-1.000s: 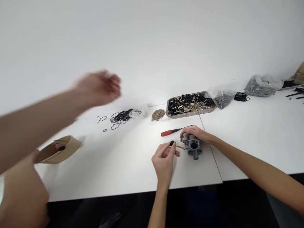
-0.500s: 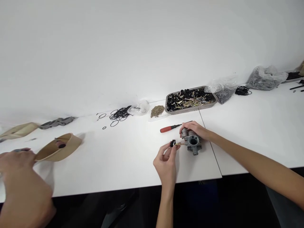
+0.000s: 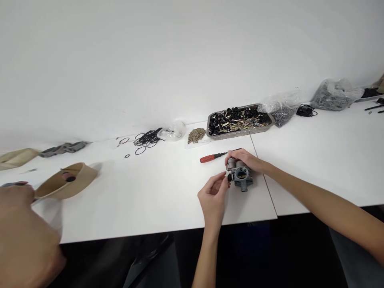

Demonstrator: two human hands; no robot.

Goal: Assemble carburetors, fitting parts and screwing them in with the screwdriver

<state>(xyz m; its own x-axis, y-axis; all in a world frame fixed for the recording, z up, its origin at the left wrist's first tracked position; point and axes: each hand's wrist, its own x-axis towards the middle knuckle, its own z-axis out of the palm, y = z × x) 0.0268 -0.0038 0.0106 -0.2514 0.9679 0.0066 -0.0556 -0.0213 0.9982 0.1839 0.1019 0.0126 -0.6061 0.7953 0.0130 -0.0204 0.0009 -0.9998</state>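
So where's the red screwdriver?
The red screwdriver lies on the white table mid-frame, just left of the right hand holding the grey metal part, in front of the tray.

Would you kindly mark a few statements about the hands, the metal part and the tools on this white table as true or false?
1. The right hand holds the grey cast-metal carburetor body on the white table. True.
2. The red-handled screwdriver is in the left hand. False: it lies on the table beyond the hands.
3. The left hand's fingers are at a small black knob on the carburetor's side. True.
4. The shallow metal tray holds black rubber rings. False: it holds black and brass small parts; the loose black rubber rings lie on the table to its left.
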